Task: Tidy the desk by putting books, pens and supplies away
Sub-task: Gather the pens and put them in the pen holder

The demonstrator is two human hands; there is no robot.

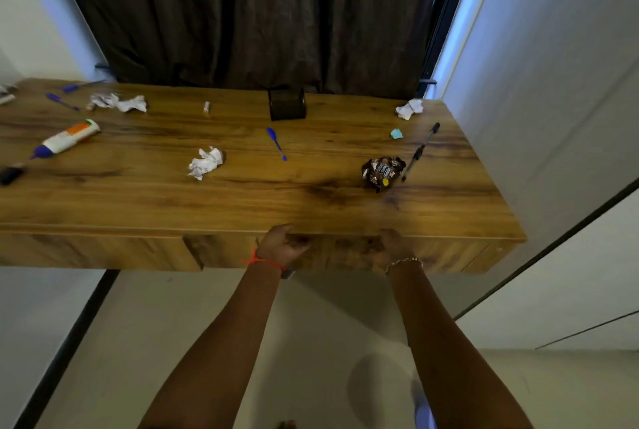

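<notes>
1. The curtain hangs dark behind the tabletop, its top cut off by the frame.
2. The tabletop is wooden; its left end runs out of view. A drawer front sits under its near edge.
3. The left hand and right hand both lie on the drawer front just below the near edge, fingers curled against it. Blur and shadow hide whether they grip anything.
4. A glue bottle lies on its side far left, well apart from the hands.
5. A black pen holder stands at the back edge, dim against the curtain.
6. A snack wrapper lies near the right hand; a black pen lies just beside it.
7. Crumpled paper lies mid-table; more paper balls sit at back left and back right.
8. A blue pen lies in front of the holder; other blue pens lie far left.
9. A dark thing at the left edge is cut off and too blurred to name.
</notes>
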